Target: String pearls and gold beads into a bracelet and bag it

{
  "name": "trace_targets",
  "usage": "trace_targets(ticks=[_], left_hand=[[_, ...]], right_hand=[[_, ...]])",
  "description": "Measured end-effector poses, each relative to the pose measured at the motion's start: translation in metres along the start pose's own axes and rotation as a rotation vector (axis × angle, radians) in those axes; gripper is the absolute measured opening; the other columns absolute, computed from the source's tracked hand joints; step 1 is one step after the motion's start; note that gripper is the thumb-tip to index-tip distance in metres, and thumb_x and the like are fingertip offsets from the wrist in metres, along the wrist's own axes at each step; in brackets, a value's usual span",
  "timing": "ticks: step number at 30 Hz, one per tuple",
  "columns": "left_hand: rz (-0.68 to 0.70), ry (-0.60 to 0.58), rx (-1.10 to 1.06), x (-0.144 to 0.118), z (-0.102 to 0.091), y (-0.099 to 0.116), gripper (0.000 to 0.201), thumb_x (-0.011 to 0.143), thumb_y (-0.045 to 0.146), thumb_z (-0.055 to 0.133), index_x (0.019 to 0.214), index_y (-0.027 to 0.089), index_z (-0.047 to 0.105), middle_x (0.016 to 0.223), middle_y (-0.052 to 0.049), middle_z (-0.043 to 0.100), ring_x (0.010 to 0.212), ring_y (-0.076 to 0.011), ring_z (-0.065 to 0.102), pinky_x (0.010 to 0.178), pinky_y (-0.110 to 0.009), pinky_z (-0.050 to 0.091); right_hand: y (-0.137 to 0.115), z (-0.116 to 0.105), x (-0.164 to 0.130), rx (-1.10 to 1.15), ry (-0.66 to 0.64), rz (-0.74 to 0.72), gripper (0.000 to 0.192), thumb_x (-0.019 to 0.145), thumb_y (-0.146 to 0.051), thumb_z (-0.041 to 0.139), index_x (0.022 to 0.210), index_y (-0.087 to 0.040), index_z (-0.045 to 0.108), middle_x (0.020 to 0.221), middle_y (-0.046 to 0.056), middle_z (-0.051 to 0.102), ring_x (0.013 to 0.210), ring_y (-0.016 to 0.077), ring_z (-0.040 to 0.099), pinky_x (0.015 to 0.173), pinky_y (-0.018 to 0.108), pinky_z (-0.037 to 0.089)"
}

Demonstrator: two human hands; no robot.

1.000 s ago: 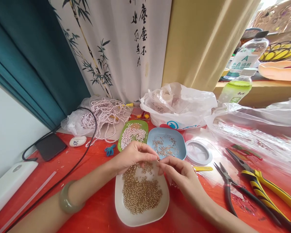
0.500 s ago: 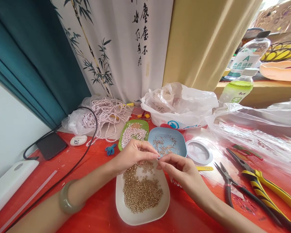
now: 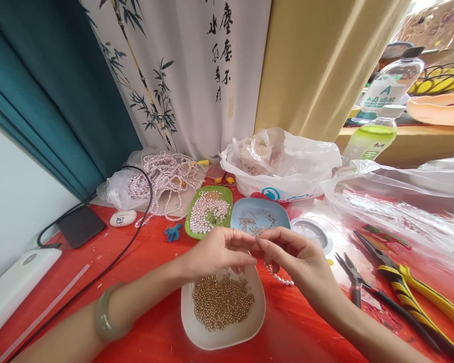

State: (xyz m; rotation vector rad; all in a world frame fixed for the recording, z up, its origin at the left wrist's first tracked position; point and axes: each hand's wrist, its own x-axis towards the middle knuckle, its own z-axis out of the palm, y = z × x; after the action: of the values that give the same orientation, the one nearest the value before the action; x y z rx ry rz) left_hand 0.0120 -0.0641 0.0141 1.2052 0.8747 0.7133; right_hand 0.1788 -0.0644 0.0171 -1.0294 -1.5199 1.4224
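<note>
Left hand point(image 3: 215, 250) and right hand point(image 3: 293, 254) are pinched fingertip to fingertip above the dish point(image 3: 196, 330) of gold beads point(image 3: 221, 301). Pearl strand point(image 3: 282, 279) is gripped by the right; left's pinch contents cannot be told.

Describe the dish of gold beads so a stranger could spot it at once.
Start at the red table and look just below where the left hand and right hand meet. The white dish sits there, nearest the person. Unlike the green dish of pearls and the blue dish behind it, it holds small gold beads.
</note>
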Motion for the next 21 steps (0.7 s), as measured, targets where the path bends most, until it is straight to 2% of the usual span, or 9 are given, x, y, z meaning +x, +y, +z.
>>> trace_targets(ticks=[6,11,15,17,20,21], left_hand=[[0.041,0.075,-0.068,-0.002,0.018,0.001,0.008,0.065,0.022,0.068,0.069,0.015,0.068,0.068,-0.002,0.065,0.057,-0.0091,0.053,0.05,-0.02,0.04],[0.073,0.144,-0.054,-0.002,0.029,0.007,0.002,0.06,0.018,0.07,0.061,0.016,0.07,0.061,-0.001,0.066,0.053,-0.0086,0.053,0.054,-0.021,0.042],[0.159,0.134,-0.079,-0.002,0.036,0.021,0.003,0.06,0.016,0.071,0.059,0.016,0.068,0.063,-0.001,0.068,0.063,-0.0117,0.06,0.065,-0.024,0.045],[0.204,0.133,-0.132,0.0,0.037,0.028,0.005,0.064,0.018,0.069,0.061,0.016,0.066,0.064,-0.001,0.068,0.064,-0.012,0.06,0.065,-0.024,0.045],[0.276,0.206,-0.18,0.009,0.032,0.033,0.009,0.067,0.022,0.068,0.064,0.015,0.063,0.064,-0.001,0.068,0.058,-0.0105,0.059,0.058,-0.022,0.046],[0.303,0.26,-0.176,0.014,0.027,0.032,0.009,0.067,0.021,0.068,0.065,0.014,0.063,0.064,-0.001,0.067,0.056,-0.0096,0.058,0.056,-0.02,0.045]], right_hand=[[-0.025,-0.003,-0.005,0.02,-0.032,-0.107,0.01,0.074,-0.026,0.056,0.069,-0.018,0.058,0.055,-0.001,0.058,0.05,0.0086,0.053,0.046,0.02,0.044],[-0.039,-0.01,-0.01,0.043,0.089,-0.19,0.01,0.074,-0.026,0.058,0.068,-0.018,0.058,0.053,-0.002,0.058,0.048,0.009,0.054,0.045,0.021,0.045],[-0.033,-0.017,-0.006,0.172,0.142,-0.188,0.012,0.076,-0.03,0.059,0.074,-0.018,0.061,0.071,0.0,0.063,0.064,0.0092,0.058,0.057,0.02,0.047],[-0.027,-0.019,-0.002,0.26,0.036,-0.101,0.019,0.08,-0.034,0.054,0.084,-0.018,0.062,0.083,0.002,0.064,0.076,0.0114,0.06,0.067,0.022,0.047],[-0.015,-0.022,0.004,0.312,-0.254,0.112,0.035,0.085,-0.041,0.044,0.088,-0.013,0.064,0.08,0.007,0.067,0.075,0.0147,0.062,0.074,0.03,0.046],[-0.011,-0.023,0.005,0.323,-0.302,0.169,0.037,0.085,-0.042,0.044,0.088,-0.011,0.064,0.078,0.008,0.067,0.074,0.0156,0.063,0.074,0.031,0.046]])
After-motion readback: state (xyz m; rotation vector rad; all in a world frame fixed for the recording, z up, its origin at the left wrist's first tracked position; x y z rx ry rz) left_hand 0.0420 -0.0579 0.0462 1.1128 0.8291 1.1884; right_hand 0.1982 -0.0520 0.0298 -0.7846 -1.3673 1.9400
